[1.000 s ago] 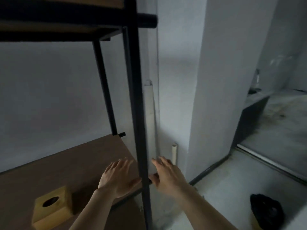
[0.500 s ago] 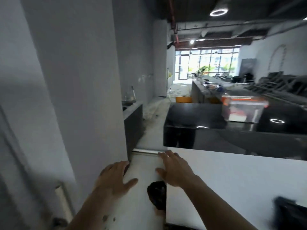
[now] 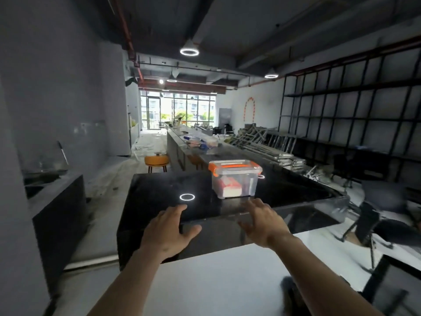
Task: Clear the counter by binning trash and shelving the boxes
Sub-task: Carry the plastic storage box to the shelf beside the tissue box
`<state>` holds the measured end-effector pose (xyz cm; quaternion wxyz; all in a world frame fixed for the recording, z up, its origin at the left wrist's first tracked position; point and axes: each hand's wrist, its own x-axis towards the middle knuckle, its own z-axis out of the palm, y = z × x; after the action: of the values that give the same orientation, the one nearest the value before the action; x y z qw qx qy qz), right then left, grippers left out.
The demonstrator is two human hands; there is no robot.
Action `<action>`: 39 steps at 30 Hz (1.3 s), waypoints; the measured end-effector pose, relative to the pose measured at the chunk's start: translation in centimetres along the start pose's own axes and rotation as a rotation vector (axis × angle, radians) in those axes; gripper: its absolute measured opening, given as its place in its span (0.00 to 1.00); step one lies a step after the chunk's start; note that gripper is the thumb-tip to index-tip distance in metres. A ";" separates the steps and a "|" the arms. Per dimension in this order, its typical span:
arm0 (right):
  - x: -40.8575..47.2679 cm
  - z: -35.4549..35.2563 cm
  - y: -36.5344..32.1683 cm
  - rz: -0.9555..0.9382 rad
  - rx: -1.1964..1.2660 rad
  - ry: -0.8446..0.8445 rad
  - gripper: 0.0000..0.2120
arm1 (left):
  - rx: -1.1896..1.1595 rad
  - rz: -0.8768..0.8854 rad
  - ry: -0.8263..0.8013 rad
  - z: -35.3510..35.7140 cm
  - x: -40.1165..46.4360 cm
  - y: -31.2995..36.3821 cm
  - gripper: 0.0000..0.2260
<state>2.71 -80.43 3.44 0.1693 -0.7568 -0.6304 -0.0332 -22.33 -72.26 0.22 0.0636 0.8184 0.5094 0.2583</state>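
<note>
Reaching w/ left hand (image 3: 169,231) & right hand (image 3: 264,223) | both spread, empty | lidded box (image 3: 234,179) on counter (image 3: 155,190) just beyond right

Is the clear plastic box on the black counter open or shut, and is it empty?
Shut: the clear plastic box has its lid seated flat with orange latches down. Not empty; red and white contents show through.

Two bare forearms show, each ending in a bare hand: the left hand (image 3: 167,233) and the right hand (image 3: 265,223). No sleeve, cuff, glove, ring, watch or band shows on either arm from wrist to the picture's lower edge. The fingers (image 3: 176,212) are uncovered and look short-nailed, though the picture is too soft to show finer marks.
</note>
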 end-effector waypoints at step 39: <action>31.9 4.9 17.5 0.409 1.194 -0.044 0.46 | -1.224 -0.555 0.059 13.6 30.7 7.9 0.29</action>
<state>25.26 -51.51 3.49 0.5526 -0.6375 -0.3861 0.3730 1.25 -47.23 2.40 0.5663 0.4662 0.4640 0.4967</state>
